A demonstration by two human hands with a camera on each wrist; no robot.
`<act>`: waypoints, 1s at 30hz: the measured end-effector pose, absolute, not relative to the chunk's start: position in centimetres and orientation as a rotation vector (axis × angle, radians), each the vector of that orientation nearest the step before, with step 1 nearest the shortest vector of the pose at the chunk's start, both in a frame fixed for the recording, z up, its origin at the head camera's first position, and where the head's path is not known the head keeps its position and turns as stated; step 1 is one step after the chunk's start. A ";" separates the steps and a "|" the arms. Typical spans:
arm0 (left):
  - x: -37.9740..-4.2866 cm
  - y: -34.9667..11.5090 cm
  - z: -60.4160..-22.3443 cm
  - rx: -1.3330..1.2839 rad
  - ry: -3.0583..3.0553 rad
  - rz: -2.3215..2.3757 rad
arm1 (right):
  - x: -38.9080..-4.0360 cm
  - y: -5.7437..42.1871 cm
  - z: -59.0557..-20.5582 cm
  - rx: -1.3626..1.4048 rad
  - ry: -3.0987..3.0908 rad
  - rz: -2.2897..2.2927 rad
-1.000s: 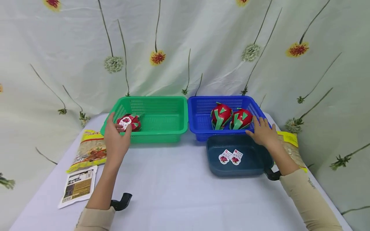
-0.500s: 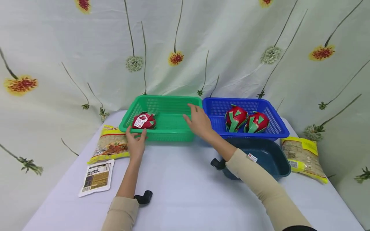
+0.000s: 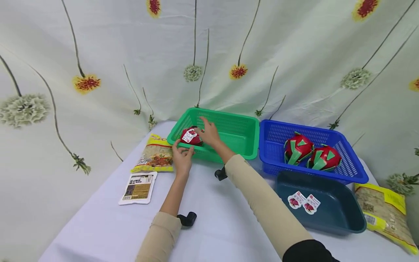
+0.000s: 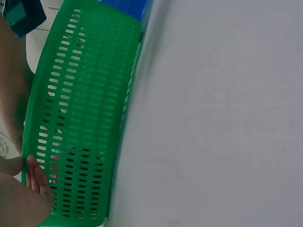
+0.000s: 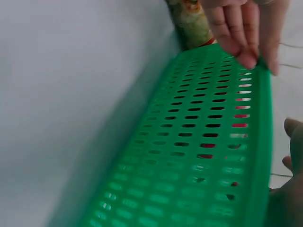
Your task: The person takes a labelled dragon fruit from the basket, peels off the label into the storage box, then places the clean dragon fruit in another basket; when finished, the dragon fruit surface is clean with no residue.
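Observation:
A red dragon fruit [image 3: 198, 140] with a white sticker [image 3: 189, 135] lies at the left end of the green basket [image 3: 229, 147]. My left hand [image 3: 182, 161] pinches the basket's near rim beside the fruit; in the right wrist view the left fingers [image 5: 234, 28] lie outside the rim. Over the basket, just right of the fruit, is my right hand [image 3: 211, 135], its fingers extended and holding nothing. Whether its thumb touches the fruit I cannot tell. Two more dragon fruits [image 3: 298, 146] lie in the blue basket [image 3: 352, 162] on the right, without visible stickers.
A dark teal tray [image 3: 334, 193] with two stickers [image 3: 302, 202] stands before the blue basket. Yellow food bags lie left [image 3: 156, 154] and right [image 3: 381, 209] of the containers. A white pouch [image 3: 139, 188] is at the left. Behind hangs a flowered curtain.
My right hand has moved left from the blue basket to the fruit in the green one. The left hand has lowered from the fruit to the basket's rim. The head view has turned left.

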State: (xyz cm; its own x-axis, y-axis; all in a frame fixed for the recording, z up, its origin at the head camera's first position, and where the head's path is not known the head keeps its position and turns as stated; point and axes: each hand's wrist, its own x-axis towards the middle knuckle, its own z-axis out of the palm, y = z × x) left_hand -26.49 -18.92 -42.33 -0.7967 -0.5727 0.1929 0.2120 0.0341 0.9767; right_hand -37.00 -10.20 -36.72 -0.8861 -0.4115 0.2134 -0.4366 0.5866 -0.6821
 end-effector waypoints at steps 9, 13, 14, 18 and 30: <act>-26.7 -18.3 -43.5 0.314 -1.704 -1.822 | -38.5 -11.1 -39.3 0.760 -3.012 1.339; -26.5 -18.6 -43.3 0.308 -1.675 -1.834 | -39.2 -12.3 -39.9 0.805 -3.024 1.552; -26.5 -18.7 -43.2 0.305 -1.675 -1.836 | -40.1 -12.7 -40.7 0.829 -2.999 1.581; -26.5 -18.7 -43.1 0.299 -1.710 -1.823 | -43.0 -13.5 -43.4 0.836 -2.952 1.665; -26.5 -19.0 -43.2 0.308 -1.736 -1.785 | -44.4 -12.5 -44.6 0.717 -2.656 2.039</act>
State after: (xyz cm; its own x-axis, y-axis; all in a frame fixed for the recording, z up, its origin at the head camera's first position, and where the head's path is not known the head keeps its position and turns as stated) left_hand -26.51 -18.99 -43.21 -0.7793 -0.5739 0.2517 0.2674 0.0586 0.9618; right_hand -44.43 -12.54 -44.59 -0.8743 -0.4846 0.0284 -0.1525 0.2187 -0.9638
